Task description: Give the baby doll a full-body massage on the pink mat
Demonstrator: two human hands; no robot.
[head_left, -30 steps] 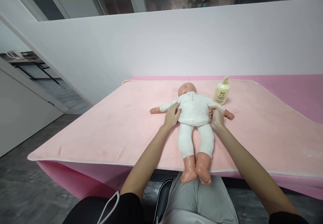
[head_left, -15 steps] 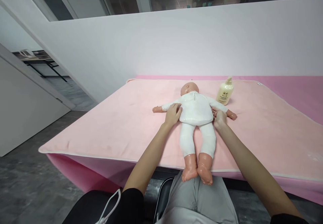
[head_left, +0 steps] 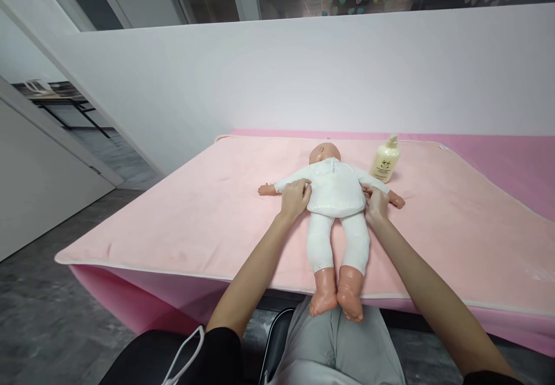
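Observation:
A baby doll (head_left: 336, 185) with a white cloth body and bare plastic head, hands and feet lies stretched out on a pale pink blanket (head_left: 195, 217). Its arms spread to both sides, and its feet reach past the near edge. My left hand (head_left: 296, 197) is closed at the left side of the doll's torso, just below its arm, with the fingertips partly hidden against the cloth. On the opposite side my right hand (head_left: 376, 201) grips the torso under the other arm, fingers curled. Beyond that arm stands a pale yellow pump bottle (head_left: 385, 159).
The blanket covers a table with a darker pink cloth (head_left: 515, 165) showing at the back right. A white wall (head_left: 303, 78) rises behind it. A black chair (head_left: 277, 339) is below the near edge, and a white cable (head_left: 186, 353) hangs by my left sleeve.
The view has shifted slightly. Both hands stay at the doll's sides, and the doll and bottle keep their places on the blanket.

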